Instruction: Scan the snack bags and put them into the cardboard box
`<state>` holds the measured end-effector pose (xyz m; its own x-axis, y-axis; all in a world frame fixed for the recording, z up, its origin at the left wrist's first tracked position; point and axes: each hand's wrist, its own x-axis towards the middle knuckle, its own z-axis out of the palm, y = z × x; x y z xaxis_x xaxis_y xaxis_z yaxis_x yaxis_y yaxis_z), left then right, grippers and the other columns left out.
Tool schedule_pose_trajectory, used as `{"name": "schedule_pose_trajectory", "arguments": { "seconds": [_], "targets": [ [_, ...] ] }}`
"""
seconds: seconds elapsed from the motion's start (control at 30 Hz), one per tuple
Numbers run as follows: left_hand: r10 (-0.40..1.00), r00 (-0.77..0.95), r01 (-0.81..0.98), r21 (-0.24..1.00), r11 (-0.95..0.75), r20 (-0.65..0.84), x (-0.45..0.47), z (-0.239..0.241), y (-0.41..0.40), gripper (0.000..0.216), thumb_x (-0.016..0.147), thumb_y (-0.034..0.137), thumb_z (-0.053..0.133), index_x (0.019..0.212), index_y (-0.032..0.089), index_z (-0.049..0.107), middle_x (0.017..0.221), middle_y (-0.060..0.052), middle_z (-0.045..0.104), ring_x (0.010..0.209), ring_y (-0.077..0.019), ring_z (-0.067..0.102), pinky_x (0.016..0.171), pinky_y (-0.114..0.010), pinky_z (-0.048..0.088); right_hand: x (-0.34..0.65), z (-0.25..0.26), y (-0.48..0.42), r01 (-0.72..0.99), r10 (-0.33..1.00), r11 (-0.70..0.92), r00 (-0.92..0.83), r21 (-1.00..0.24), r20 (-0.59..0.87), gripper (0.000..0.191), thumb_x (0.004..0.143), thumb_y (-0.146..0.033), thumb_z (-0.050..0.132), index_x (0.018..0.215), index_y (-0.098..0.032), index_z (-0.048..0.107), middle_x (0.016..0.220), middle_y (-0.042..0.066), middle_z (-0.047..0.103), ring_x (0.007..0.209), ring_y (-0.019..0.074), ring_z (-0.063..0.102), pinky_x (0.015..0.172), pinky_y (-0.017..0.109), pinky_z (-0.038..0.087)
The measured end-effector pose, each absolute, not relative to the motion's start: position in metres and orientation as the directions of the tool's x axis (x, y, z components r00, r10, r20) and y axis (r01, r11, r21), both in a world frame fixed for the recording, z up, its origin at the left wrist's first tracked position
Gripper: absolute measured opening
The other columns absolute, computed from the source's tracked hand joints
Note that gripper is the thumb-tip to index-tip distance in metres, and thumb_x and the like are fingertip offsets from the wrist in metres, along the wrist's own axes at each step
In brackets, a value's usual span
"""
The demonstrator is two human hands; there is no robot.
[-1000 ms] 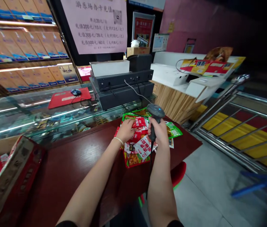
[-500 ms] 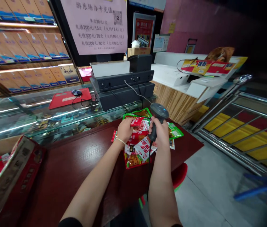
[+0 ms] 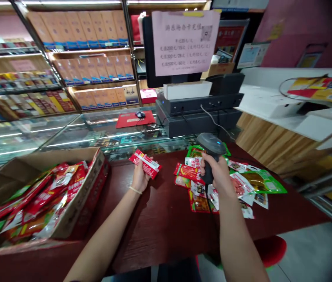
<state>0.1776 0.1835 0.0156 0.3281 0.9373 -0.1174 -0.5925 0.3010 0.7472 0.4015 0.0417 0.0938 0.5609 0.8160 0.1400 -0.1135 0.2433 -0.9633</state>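
My left hand (image 3: pixel 139 177) is closed on a red snack packet (image 3: pixel 145 163), held above the dark red table (image 3: pixel 160 223) between the box and the pile. My right hand (image 3: pixel 217 176) grips the handle of a black barcode scanner (image 3: pixel 210 148), its head pointing left and its cable running down under my wrist. Below and around the scanner lies a pile of snack packets (image 3: pixel 230 184), red, white and green, spread flat on the table.
An open cardboard box (image 3: pixel 74 203) full of red packets stands at the left of the table. Behind is a glass display counter (image 3: pixel 66 137) with a red mouse pad (image 3: pixel 132 118), a black register unit (image 3: pixel 198 113) and shelves of boxed goods. A red stool (image 3: pixel 270 248) is below the table's right edge.
My left hand has lifted one red packet off the pile and carried it to the left. The view has swung left, bringing the cardboard box into sight. My right hand keeps the scanner.
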Motion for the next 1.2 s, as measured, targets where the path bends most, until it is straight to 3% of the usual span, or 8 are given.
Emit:
{"name": "schedule_pose_trajectory", "arguments": {
  "seconds": [0.1,0.17,0.27,0.33,0.43,0.73,1.03,1.2],
  "targets": [
    [0.891,0.422,-0.62,0.663,0.419,-0.169,0.155,0.009,0.19,0.047,0.09,0.049,0.051,0.124,0.017,0.054,0.111,-0.013,0.07,0.096,-0.0244,0.069,0.078,-0.039,0.058,0.383,0.089,0.052,-0.105,0.861,0.177,0.498,-0.979,0.103,0.027,0.078,-0.042,0.069,0.073,-0.02,0.055,0.051,-0.005,0.051,0.036,0.0089,0.045,0.036,0.021,0.038],
    [0.873,0.463,-0.625,0.643,0.444,-0.153,0.146,0.006,0.194,0.044,0.089,0.041,0.056,0.125,0.016,0.055,0.11,-0.013,0.07,0.099,-0.0233,0.068,0.081,-0.036,0.057,0.371,0.084,0.058,-0.125,0.884,0.132,0.464,-0.983,0.06,0.027,0.075,-0.043,0.071,0.081,-0.02,0.057,0.052,-0.006,0.052,0.036,0.0094,0.046,0.035,0.022,0.039],
    [0.904,0.416,-0.658,0.654,0.373,-0.097,0.144,0.001,0.198,0.044,0.079,0.019,0.066,0.122,0.017,0.056,0.108,-0.009,0.07,0.101,-0.0198,0.067,0.087,-0.033,0.054,0.356,0.074,0.066,-0.151,0.91,0.048,0.414,-0.987,-0.019,0.033,0.072,-0.045,0.073,0.087,-0.019,0.058,0.051,-0.006,0.051,0.035,0.0093,0.044,0.034,0.022,0.038],
    [0.935,0.343,-0.673,0.67,0.313,-0.093,0.146,-0.004,0.2,0.041,0.074,0.013,0.07,0.113,0.018,0.059,0.1,-0.006,0.071,0.092,-0.0172,0.068,0.087,-0.032,0.053,0.347,0.068,0.07,-0.138,0.924,0.014,0.381,-0.99,-0.04,0.035,0.072,-0.046,0.073,0.088,-0.019,0.057,0.05,-0.007,0.05,0.034,0.0091,0.044,0.034,0.022,0.037],
    [0.965,0.238,-0.696,0.673,0.248,-0.11,0.149,-0.011,0.202,0.036,0.071,0.017,0.076,0.103,0.018,0.06,0.092,-0.003,0.071,0.082,-0.0147,0.067,0.086,-0.033,0.052,0.337,0.06,0.073,-0.06,0.937,-0.01,0.347,-0.998,-0.03,0.035,0.073,-0.046,0.072,0.087,-0.019,0.056,0.051,-0.007,0.051,0.033,0.0094,0.046,0.034,0.022,0.036],
    [0.994,0.071,-0.696,0.71,0.106,-0.079,0.148,-0.007,0.203,0.041,0.067,0.029,0.081,0.099,0.021,0.056,0.094,-0.002,0.071,0.092,-0.0153,0.068,0.094,-0.036,0.048,0.32,0.05,0.077,0.105,0.951,-0.061,0.308,-0.993,-0.025,0.036,0.076,-0.05,0.067,0.074,-0.021,0.046,0.05,-0.007,0.05,0.033,0.0081,0.044,0.034,0.021,0.034],
    [0.996,-0.036,-0.706,0.707,0.03,-0.078,0.151,-0.018,0.208,0.037,0.07,0.03,0.078,0.091,0.021,0.048,0.09,0.001,0.068,0.085,-0.0126,0.067,0.092,-0.038,0.05,0.309,0.051,0.073,0.112,0.981,-0.125,0.16,-0.986,-0.106,0.05,0.076,-0.048,0.07,0.11,-0.024,0.043,0.049,-0.013,0.052,0.032,0.0108,0.045,0.033,0.019,0.035],
    [0.996,-0.037,-0.673,0.739,0.03,-0.075,0.152,-0.017,0.207,0.034,0.073,0.027,0.076,0.093,0.021,0.049,0.096,-0.002,0.068,0.094,-0.0153,0.066,0.092,-0.037,0.05,0.309,0.052,0.072,0.192,0.981,-0.157,0.146,-0.969,-0.13,0.034,0.073,-0.048,0.07,0.081,-0.021,0.051,0.046,-0.007,0.053,0.034,0.0112,0.049,0.035,0.02,0.036]
  ]
}}
